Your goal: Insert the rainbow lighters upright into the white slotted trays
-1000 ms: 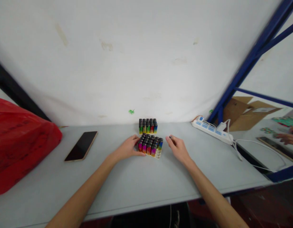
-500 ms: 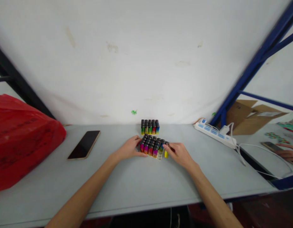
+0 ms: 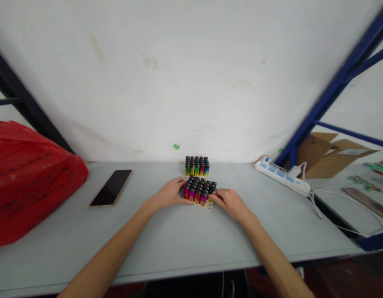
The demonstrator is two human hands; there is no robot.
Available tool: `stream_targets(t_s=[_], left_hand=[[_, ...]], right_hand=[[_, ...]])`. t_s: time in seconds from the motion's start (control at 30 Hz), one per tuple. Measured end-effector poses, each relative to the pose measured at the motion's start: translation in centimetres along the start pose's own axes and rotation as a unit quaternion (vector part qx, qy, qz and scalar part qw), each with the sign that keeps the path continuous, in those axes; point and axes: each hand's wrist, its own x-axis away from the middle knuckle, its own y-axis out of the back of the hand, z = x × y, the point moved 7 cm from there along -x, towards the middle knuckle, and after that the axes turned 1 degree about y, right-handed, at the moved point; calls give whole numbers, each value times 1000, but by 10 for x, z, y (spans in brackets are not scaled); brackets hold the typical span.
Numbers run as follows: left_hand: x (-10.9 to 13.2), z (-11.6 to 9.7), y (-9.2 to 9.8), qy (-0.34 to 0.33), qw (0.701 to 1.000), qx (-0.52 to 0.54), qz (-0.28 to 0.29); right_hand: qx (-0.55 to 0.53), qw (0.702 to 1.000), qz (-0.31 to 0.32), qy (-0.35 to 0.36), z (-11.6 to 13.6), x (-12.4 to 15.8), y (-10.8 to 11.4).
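A block of lighters point(image 3: 196, 191) with black tops and pink, orange and purple bodies stands upright in a pale tray point(image 3: 209, 205). My left hand point(image 3: 172, 193) is closed around the tray's left side, thumb at the front corner and fingers behind. At the right front corner, my right hand point(image 3: 227, 200) pinches a yellow lighter point(image 3: 210, 199) over the tray's slots; its lower end is at the tray, but how deep it sits I cannot tell. Behind stands a second block of lighters point(image 3: 197, 166), in green, yellow, red and blue.
A phone point(image 3: 112, 188) lies to the left, beside a big red plastic bag point(image 3: 32, 182). On the right are a white power strip point(image 3: 281, 175) with cables, a blue metal frame point(image 3: 328, 85) and an open cardboard box point(image 3: 318, 155). A white wall point(image 3: 191, 82) rises behind the table point(image 3: 179, 244).
My right hand has moved the yellow lighter left, from beside the tray to its right front slots. My left hand stays on the tray. Another person's hand at far right has left the view.
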Motion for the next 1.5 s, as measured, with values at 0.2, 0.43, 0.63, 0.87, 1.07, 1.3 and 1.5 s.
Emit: stream_targets(t_s=[0.2, 0.43, 0.63, 0.87, 1.07, 1.3, 1.5], left_hand=[[2, -7, 4, -28, 999, -8, -20], [2, -12, -3, 18, 995, -87, -33], [2, -17, -9, 97, 970, -214, -62], [0, -4, -9, 154, 950, -254, -95], [-5, 14, -14, 150, 961, -211, -103], [-31, 10, 5, 58, 953, 249, -163], [-62, 20, -9, 137, 741, 575, -319]], right_hand=[[-13, 999, 44, -13, -2, 4, 1], [26, 997, 39, -61, -9, 4, -2], [57, 995, -17, -80, -7, -3, -7], [68, 995, -47, -54, -1, -19, -18], [58, 993, -82, -55, -12, -35, -21], [-179, 970, -147, -79, -48, -53, -15], [-484, 807, -310, -135, -71, -98, -17]])
